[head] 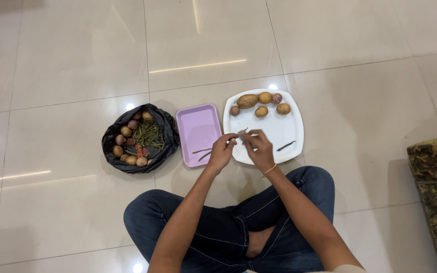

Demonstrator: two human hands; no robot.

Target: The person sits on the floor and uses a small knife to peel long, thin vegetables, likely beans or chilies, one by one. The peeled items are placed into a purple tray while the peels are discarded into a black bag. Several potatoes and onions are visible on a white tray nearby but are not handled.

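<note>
Crossed legs in dark blue jeans (238, 227) are filling the bottom of my view, as I am sitting on a glossy cream tiled floor (67, 60). Both bare forearms are reaching forward over my knees. My left hand (222, 151) and right hand (258, 149) are meeting above the near edge of a white square plate (289, 124), and together they are pinching a thin green bean (244, 134) between the fingertips; each grip is closing on one end of it. A thin gold bangle (270, 168) is circling my right wrist.

Five small potatoes (247, 101) are lying along the far side of the plate, and one dark bean strip (286, 146) is resting near its right edge. Just left of the plate, a pink rectangular tray (198, 126) is holding two thin bean strips (202, 150) at its near end. Further left, an open black plastic bag (165, 126) is holding green beans (148, 134), more potatoes and some orange pieces. A patterned olive cushion (436, 192) is showing at the right edge.
</note>
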